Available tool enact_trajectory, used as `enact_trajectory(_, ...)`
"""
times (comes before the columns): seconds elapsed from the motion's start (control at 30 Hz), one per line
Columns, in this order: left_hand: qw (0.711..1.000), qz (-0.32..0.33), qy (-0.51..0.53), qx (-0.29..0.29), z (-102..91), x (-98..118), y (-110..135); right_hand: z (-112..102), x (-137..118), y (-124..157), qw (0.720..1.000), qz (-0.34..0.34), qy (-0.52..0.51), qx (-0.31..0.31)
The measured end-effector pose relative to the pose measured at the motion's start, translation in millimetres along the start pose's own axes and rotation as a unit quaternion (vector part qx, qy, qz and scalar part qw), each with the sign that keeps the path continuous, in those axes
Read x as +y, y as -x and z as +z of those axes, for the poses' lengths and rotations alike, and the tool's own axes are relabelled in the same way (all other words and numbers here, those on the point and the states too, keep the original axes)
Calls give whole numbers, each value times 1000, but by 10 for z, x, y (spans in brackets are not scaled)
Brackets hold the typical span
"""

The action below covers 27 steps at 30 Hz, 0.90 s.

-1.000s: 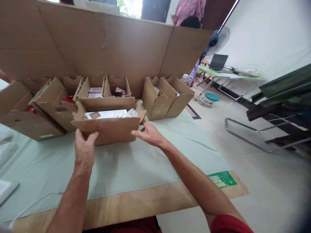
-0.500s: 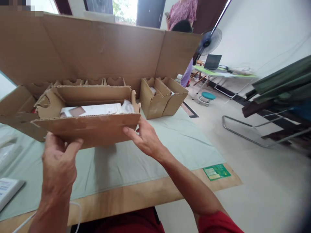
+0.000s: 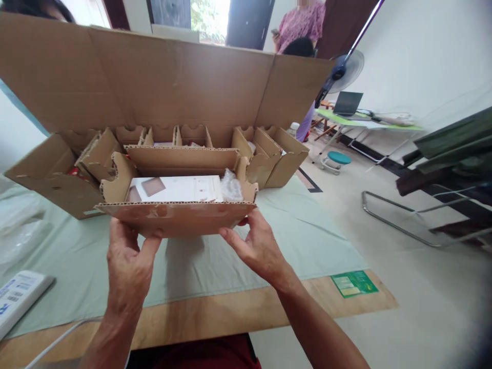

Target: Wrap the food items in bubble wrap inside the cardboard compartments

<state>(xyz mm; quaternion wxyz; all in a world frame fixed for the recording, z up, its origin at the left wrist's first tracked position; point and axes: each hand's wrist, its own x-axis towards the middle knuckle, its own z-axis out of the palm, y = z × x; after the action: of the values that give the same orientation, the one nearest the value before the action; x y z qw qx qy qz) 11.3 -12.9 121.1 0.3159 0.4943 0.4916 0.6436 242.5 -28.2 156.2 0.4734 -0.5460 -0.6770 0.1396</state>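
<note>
Between my two hands I hold an open cardboard box [image 3: 180, 218] above the table, tilted so its inside shows. My left hand [image 3: 132, 256] grips its lower left side, thumb on the front wall. At the lower right corner my right hand [image 3: 255, 246] is closed on it, thumb also in front. A white carton [image 3: 184, 188] with a greyish square lies in the box. Clear bubble wrap [image 3: 231, 187] fills the right end beside it. The undersides of the box and most fingertips are hidden.
Behind stand more open cardboard boxes [image 3: 282, 159] in a row, before a tall cardboard panel [image 3: 184, 82]. A white power strip [image 3: 21, 302] and plastic bags [image 3: 23, 230] lie left. A green packet [image 3: 354, 283] rests near the table's front right edge. A person [image 3: 302, 23] stands beyond.
The held box and both hands have shifted right and slightly down in the view, showing more of the contents. The view itself has turned a little left.
</note>
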Motion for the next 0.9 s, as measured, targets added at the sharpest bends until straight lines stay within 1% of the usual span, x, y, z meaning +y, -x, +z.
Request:
enact_trajectory(0.07,1000,-8,3,-6,13,-61,-5,67,56,-33,1000,-5,5,-7)
enact_trajectory(0.13,998,-48,7,-36,66,-152,126,15,194,102,1000,-1,23,-10)
enact_trajectory(0.2,994,-90,15,-59,121,-241,289,-108,371,379,999,7,49,-12)
enact_trajectory(0.27,991,-118,31,-63,154,-306,389,-239,543,701,998,17,63,-18)
enact_trajectory(0.33,987,-136,44,-66,161,-348,402,-330,702,952,998,28,51,-29)
enact_trajectory(0.37,986,-144,46,-71,159,-365,387,-352,781,1021,998,35,37,-36)
enact_trajectory(0.43,983,-156,40,-84,152,-392,349,-351,943,1031,998,41,-1,-54)
enact_trajectory(0.53,982,-164,21,-87,142,-408,324,-262,1150,837,995,45,-55,-74)
enact_trajectory(0.6,984,-162,12,-78,145,-403,320,-189,1220,725,993,51,-75,-77)
enact_trajectory(0.67,985,-152,4,-76,173,-395,307,-145,1231,736,992,61,-78,-74)
enact_trajectory(0.73,985,-143,1,-95,246,-398,290,-152,1207,890,994,67,-59,-55)
enact_trajectory(0.77,984,-141,2,-113,301,-407,287,-172,1191,1005,996,70,-41,-29)
enact_trajectory(0.83,979,-145,-6,-143,436,-441,309,-228,1159,1250,995,87,1,49)
enact_trajectory(0.9,975,-154,-33,-160,572,-492,376,-274,1132,1428,985,119,29,125)
